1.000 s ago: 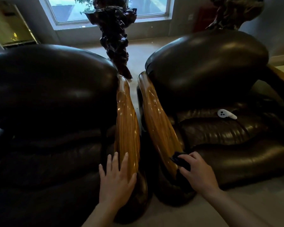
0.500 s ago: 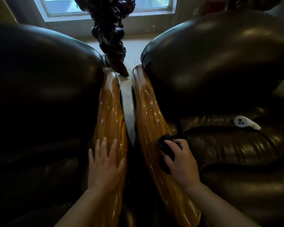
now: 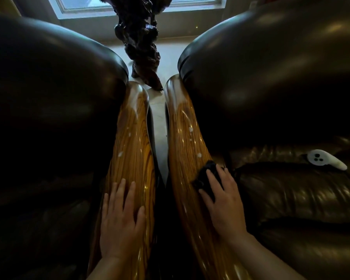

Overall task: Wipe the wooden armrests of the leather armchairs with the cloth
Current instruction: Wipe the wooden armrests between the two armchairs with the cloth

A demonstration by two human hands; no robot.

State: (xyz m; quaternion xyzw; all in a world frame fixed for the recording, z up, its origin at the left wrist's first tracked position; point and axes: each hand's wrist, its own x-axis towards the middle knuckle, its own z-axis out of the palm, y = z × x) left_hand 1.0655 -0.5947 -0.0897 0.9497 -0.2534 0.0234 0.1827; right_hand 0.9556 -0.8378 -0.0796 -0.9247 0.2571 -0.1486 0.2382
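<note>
Two dark leather armchairs stand side by side, each with a glossy striped wooden armrest facing the narrow gap between them. My right hand (image 3: 222, 201) presses a small dark cloth (image 3: 207, 176) onto the inner side of the right armrest (image 3: 185, 138), about halfway along it. White foam specks dot that armrest above the cloth. My left hand (image 3: 120, 219) lies flat, fingers spread, on the left armrest (image 3: 132, 136), which carries a few white specks too.
A white handheld controller (image 3: 323, 158) lies on the right armchair's seat (image 3: 291, 199). A dark carved wooden stand (image 3: 141, 43) rises from the floor beyond the gap. A window (image 3: 141, 5) runs along the far wall. The left armchair's backrest (image 3: 49, 87) fills the left side.
My right hand has slid the cloth up the right armrest from its front end to its middle. My left hand shifted further along the left armrest, and the view has come closer.
</note>
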